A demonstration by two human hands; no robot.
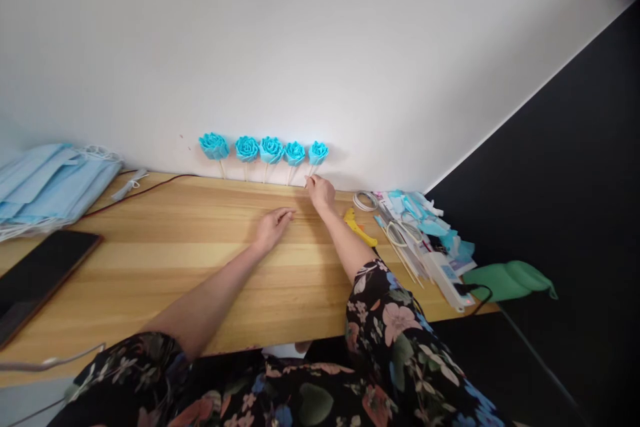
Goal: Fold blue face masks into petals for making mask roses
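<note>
Bright, even light; wide-angle bending at edges.

- The paper roses [271,149] are bright blue, on pale wooden sticks.
- The tabletop [175,247] is light brown wood with stripes.
- The masks [47,187] are soft blue.
- The sleeves [395,327] are black with pink and green flowers.
- The cutter [359,229] is yellow.
- The wall [300,47] is white.
- The tablet [35,277] is black.

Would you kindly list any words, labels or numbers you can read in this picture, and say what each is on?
None can be read.
Small packets at the right end of the table: print too small and blurred.
Dark tablet: blank screen.
Blue masks and paper roses: no text.
</note>
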